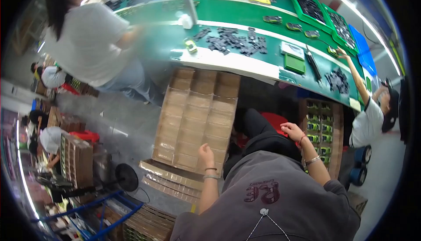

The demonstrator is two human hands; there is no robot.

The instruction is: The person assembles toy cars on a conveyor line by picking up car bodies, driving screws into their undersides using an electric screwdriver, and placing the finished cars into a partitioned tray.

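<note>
My left hand [206, 155] hovers at the right side of a cardboard box [184, 122] split into several compartments, its fingers curled in with nothing visible in them. No goods show in those compartments. Above my lap, my right hand [293, 132] is held with loosely bent fingers slightly apart, and it holds nothing I can see. To its right stands another cardboard box [337, 131], filled with rows of yellow-green and black devices [313, 127].
Across the front runs a green workbench [269, 67] with piled black parts [228, 41], a small green box [294, 63] and a black tool [313, 63]. Green crates [309, 8] stand farther back. A co-worker [87, 43] stands at left; another person [372, 118] works at right. Cardboard dividers [171, 181] lie by my left forearm.
</note>
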